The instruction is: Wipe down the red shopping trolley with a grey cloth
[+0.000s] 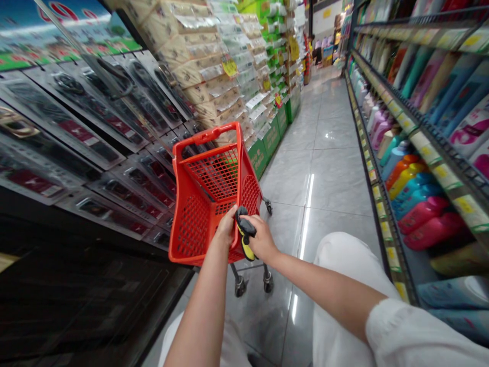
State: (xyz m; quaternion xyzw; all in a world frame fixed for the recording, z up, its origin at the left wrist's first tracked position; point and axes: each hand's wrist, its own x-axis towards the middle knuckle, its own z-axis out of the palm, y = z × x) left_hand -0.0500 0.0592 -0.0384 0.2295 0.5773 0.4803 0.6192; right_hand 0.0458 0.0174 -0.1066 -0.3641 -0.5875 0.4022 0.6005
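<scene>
A red plastic shopping cart stands tilted in my view, its basket facing me. My left hand is closed at the near right rim of the cart, the thumb up along it and most fingers hidden. Just beside it, my right hand is closed around a black-and-yellow handheld object with a dark rounded top. That object sits right against the cart's rim. Its exact kind is unclear. No goods show in the visible part of the basket.
Packaged belts hang on a rack at left. Stacked tissue packs rise beyond, above green cartons. Shelves at right hold colourful bottles. A grey tiled floor runs down the aisle; my knee is at lower right.
</scene>
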